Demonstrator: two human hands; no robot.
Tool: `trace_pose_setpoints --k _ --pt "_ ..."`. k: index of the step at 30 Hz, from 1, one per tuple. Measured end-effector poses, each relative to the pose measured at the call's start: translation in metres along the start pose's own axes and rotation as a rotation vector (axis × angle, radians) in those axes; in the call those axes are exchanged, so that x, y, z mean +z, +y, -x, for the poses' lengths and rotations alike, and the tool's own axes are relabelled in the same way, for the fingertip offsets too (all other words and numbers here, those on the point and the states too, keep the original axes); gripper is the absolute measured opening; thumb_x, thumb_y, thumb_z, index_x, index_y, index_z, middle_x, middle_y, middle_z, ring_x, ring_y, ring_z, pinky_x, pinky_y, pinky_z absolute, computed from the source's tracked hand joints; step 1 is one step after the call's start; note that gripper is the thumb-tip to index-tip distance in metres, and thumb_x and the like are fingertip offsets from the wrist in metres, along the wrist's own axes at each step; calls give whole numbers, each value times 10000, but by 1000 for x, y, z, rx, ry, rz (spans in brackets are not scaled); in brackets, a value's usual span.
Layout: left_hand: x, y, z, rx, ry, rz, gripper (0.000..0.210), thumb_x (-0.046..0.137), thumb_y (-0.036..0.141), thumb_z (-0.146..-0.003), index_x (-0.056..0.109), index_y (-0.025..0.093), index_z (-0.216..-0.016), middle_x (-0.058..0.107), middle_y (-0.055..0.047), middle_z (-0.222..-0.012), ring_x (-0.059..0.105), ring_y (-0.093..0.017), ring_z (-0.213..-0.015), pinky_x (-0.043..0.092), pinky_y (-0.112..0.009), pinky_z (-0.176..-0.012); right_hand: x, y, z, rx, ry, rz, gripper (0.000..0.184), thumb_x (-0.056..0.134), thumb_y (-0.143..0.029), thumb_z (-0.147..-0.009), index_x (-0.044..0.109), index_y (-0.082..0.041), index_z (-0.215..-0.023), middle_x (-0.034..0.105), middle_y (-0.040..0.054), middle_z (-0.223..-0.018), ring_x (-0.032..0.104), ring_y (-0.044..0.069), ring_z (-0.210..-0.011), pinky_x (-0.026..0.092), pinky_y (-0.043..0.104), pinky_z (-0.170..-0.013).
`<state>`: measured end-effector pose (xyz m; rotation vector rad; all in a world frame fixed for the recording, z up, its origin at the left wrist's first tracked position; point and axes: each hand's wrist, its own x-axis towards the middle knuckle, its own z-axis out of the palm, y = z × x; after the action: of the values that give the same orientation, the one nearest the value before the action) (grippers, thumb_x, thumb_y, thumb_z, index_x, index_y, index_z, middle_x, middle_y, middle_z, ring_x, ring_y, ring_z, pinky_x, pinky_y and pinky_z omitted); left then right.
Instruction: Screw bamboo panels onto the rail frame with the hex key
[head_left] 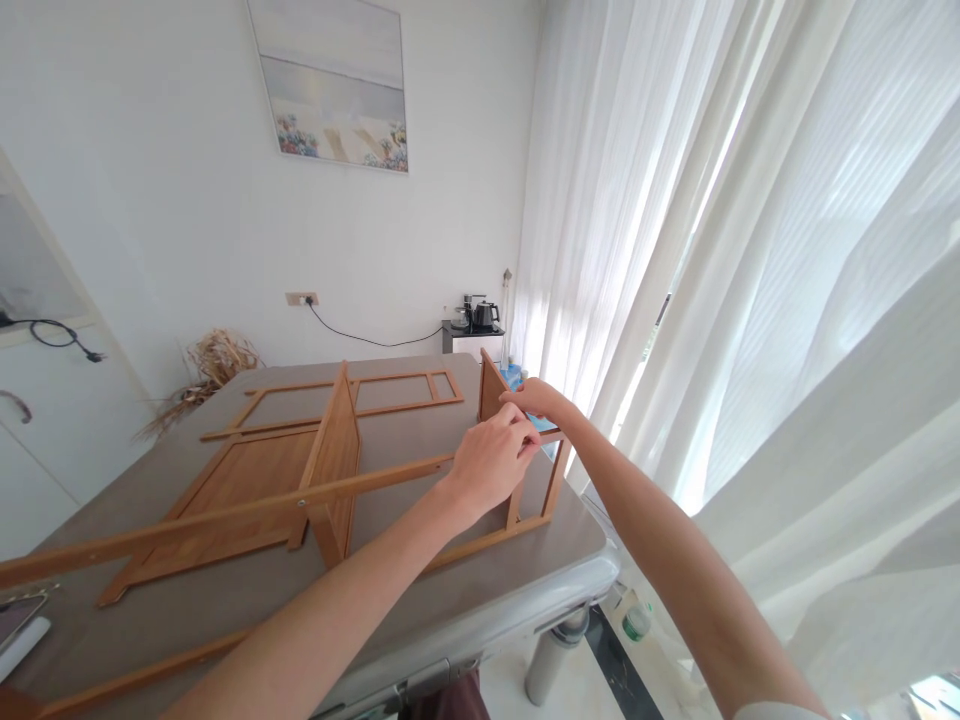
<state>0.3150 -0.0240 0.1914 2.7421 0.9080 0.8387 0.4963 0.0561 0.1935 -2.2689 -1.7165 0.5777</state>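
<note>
At the far right end of a wooden shelf frame point(405, 472), my two hands meet at the joint. My left hand point(491, 460) is closed, its fingers curled over the upper rail where it meets a small upright wooden board point(491, 388). Just beyond it, my right hand point(544, 400) is closed in a pinch beside that board's edge. Whatever the fingertips hold is hidden. The frame lies on its side, with a larger wooden shelf board point(335, 455) standing upright across its middle.
The frame rests on a grey-topped table point(420, 430). Behind lie a flat wooden panel point(240, 480) and a ladder-like wooden frame point(397, 376). A phone point(19, 615) is at the left edge. White curtains point(720, 250) hang close on the right; a plastic bottle point(637, 622) is on the floor.
</note>
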Motion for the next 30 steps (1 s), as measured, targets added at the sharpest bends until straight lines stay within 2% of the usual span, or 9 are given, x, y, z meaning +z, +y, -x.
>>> trace_pose_setpoints --k 5,12,20,25,30 --pt "-3 3 0 5 32 -22 177 521 228 -947 690 236 -896 627 -2 -1007 641 -144 -800 478 -268 -668 -2 -8 6 0 31 4 356 606 -395 -963 591 -166 -1235 613 77 -1231 634 221 -1046 550 422 -886" --pt "3 2 1 51 77 -78 121 552 251 -931 671 232 -921 628 1 -972 640 -154 -801 515 -285 -708 -1 -16 12 -42 57 -6 350 606 -394 -963 596 -163 -1225 617 70 -1219 636 222 -1037 554 417 -878" --pt "-3 3 2 75 14 -52 143 506 216 -966 646 208 -938 649 -2 -1019 656 -146 -858 529 -278 -754 -8 -13 12 -30 23 -4 323 597 -390 -971 603 -168 -1205 631 70 -1183 647 196 -989 565 390 -844" --pt "-3 1 1 52 16 -49 155 490 232 -978 632 219 -916 646 2 -1005 659 -150 -845 508 -269 -702 -14 -6 17 -4 9 24 316 599 -393 -970 610 -156 -1178 643 61 -1134 655 184 -942 572 367 -807" --pt "0 1 -1 64 7 -71 145 472 224 -988 594 223 -910 638 14 -970 650 -147 -799 465 -268 -634 -12 -2 21 13 39 47 325 595 -400 -970 609 -161 -1189 637 65 -1163 649 197 -978 564 386 -840"
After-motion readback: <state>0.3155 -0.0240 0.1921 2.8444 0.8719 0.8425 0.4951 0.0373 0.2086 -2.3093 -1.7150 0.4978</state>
